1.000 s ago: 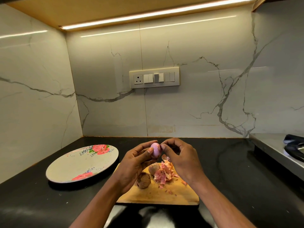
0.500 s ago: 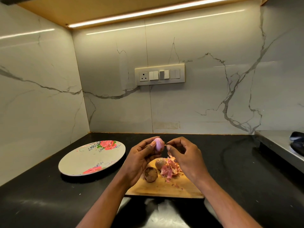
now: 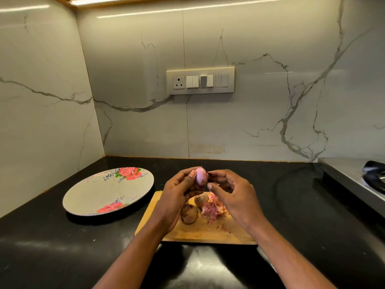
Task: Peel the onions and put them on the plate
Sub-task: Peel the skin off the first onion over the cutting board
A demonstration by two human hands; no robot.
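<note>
My left hand [image 3: 177,197] grips a peeled pink onion [image 3: 201,177] above the wooden cutting board [image 3: 208,233]. My right hand [image 3: 235,195] is curled beside it, index fingertip on the onion's right side and thumb just below, pinching at a bit of skin there. On the board lie two onions in their skins, a dark brown one [image 3: 189,214] and a paler one [image 3: 200,200], next to a heap of pink peels [image 3: 212,208]. The floral plate [image 3: 100,195] sits to the left of the board with nothing on it.
The black counter [image 3: 62,247] is shut in by marble walls at the left and back. A steel stove edge [image 3: 352,180] with a dark object [image 3: 375,174] lies at the right. A switch panel [image 3: 201,80] is on the back wall.
Both hands stay at the onion above the board. My right thumb has dropped a little below the onion. The view has shifted slightly with my head.
</note>
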